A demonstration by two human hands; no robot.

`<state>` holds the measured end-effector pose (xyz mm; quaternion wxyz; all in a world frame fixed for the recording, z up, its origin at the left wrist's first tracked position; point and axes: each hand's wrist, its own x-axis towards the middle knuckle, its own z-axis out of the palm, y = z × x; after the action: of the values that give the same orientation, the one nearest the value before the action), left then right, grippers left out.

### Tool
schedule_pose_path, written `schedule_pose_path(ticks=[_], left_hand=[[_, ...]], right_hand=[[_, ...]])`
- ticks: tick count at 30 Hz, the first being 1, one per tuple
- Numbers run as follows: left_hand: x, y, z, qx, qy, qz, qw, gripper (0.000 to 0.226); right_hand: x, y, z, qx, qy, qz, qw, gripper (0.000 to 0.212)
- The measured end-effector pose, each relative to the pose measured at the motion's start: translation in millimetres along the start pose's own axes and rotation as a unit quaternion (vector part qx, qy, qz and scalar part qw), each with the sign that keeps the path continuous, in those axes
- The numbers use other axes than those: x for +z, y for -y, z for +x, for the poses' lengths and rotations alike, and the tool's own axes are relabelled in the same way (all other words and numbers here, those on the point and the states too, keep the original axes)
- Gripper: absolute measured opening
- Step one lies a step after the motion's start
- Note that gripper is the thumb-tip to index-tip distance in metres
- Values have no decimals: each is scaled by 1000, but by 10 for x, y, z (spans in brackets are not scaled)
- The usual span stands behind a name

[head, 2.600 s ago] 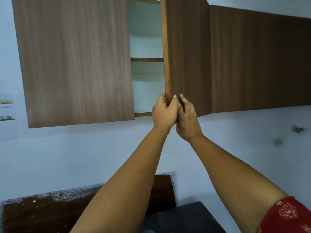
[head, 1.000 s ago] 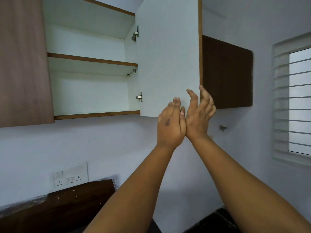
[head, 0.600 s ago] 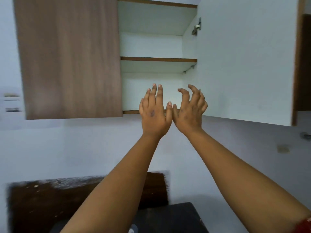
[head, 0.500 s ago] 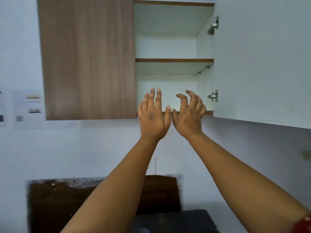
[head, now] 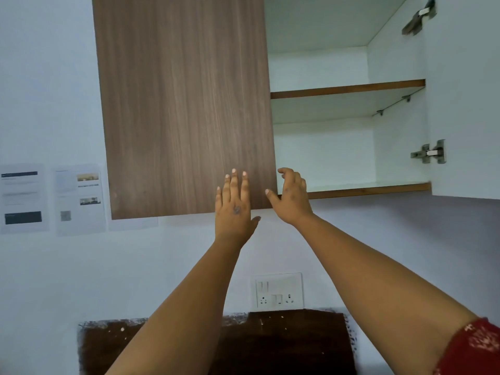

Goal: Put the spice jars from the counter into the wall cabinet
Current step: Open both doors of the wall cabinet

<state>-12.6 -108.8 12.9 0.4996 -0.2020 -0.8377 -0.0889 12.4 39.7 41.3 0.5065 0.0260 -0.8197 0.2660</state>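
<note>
The wall cabinet (head: 349, 90) hangs above me with its right door (head: 465, 104) swung wide, showing white shelves with nothing on them. Its brown left door (head: 184, 104) is closed. My left hand (head: 234, 209) is raised flat, fingers spread, against the lower right corner of the closed door. My right hand (head: 292, 198) is beside it with curled fingers at that door's right edge, holding nothing. No spice jars are in view.
A white socket plate (head: 278, 290) sits on the wall below the cabinet. Printed sheets (head: 51, 198) are stuck to the wall at the left. A dark brown backsplash (head: 270, 345) runs along the bottom.
The right door went from nearly closed to fully open. Both hands let go of it and moved left to the lower corner of the closed left door; the view shifted left.
</note>
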Motion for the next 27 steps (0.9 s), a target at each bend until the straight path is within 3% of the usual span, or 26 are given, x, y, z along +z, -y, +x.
schedule_pose_path(ticks=[5,8,12,18,22,27], left_hand=[[284,169,190,31,29,28,999,120],[393,162,284,47,27,26,998,111],[455,91,297,66,-1,-4,998,95],[401,-15,119,59,-1,-60,996,95],[134,-143,-84,28,-38,-109,993,98],[-328,-135,-367,11,-21,-145,989,99]], right_hand=[[245,-21,295,158,29,100,982,83],[287,-20,434,229,63,175,956,74],[338,0,414,204,56,155,965,45],[201,92,215,197,40,181,963,42],[35,306,4,188,21,174,966,39],[-213,690,-280,178,17,154,972,39]])
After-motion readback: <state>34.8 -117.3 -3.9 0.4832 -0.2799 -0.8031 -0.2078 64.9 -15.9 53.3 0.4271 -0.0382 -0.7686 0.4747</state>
